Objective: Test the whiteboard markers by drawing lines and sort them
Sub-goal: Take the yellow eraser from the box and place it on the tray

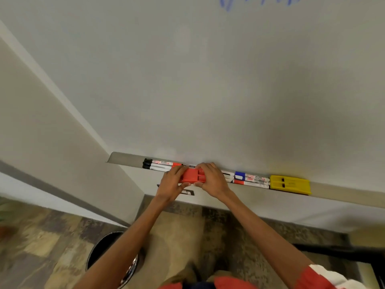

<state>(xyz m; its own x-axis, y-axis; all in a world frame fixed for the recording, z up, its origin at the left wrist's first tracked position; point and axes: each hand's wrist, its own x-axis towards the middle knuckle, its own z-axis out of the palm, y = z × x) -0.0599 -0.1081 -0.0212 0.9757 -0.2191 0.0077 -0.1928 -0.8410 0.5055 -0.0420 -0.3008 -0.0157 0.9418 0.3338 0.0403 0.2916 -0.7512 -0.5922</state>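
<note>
**A:** What are the hands doing?

**B:** Both are clasped on one thing. The left hand (171, 184) grips the left end of a red rectangular plastic block (190, 175), with the fingers curled over its top and the thumb under its front edge. The right hand (213, 180) grips the right end the same way. The block sits on the long silver metal tray (125, 159) at the foot of the white whiteboard (208, 90).

**A:** And the markers?

**B:** They lie lengthwise on that tray, in two bunches on either side of the hands. On the left are white-barrelled markers with black caps (158, 165), the caps pointing away from the block. On the right are white-barrelled markers with blue and red caps (250, 179). The hands and the block hide the near ends of both bunches.

**A:** Can you read anything?

**B:** No. The barrels carry red print, but it's too blurred. Blue marker strokes (229, 4) sit at the board's top edge, cut off by the frame, with no letters to make out. A small dark label plate (188, 192) on the wall under the tray is partly behind the left hand and can't be read either.

**A:** What else is around?

**B:** A yellow rectangular plastic block with two dark slots (289, 184) lies on the tray, touching the right bunch. Lower down, a round black bin (104, 247) stands beside the left forearm on a mottled brown floor (52, 236). A red-and-white sleeve (318, 276) shows on the right arm
</note>
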